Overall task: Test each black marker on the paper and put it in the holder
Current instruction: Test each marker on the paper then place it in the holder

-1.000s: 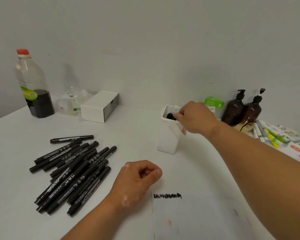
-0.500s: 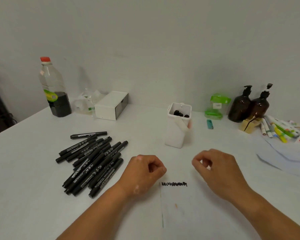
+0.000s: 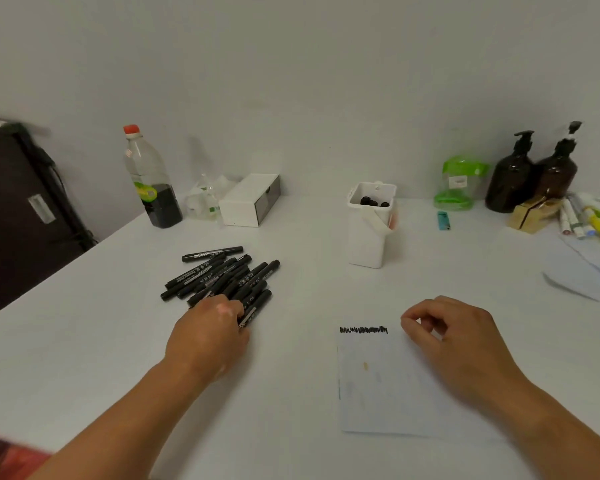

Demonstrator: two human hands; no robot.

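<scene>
- My left hand (image 3: pixel 210 329) lies on the near end of the pile of black markers (image 3: pixel 222 277). I cannot tell whether its fingers grip one.
- The pile overlaps too much for an exact count. One single marker (image 3: pixel 212 254) lies alone at its far edge.
- My right hand (image 3: pixel 454 337) is loosely curled and holds nothing, at the far right corner of the paper (image 3: pixel 378 386), which bears one black scribble (image 3: pixel 363 330).
- The white holder (image 3: pixel 366 244) shows three marker caps (image 3: pixel 373 203).
- Two brown pump bottles (image 3: pixel 511 178) stand far right.
</scene>
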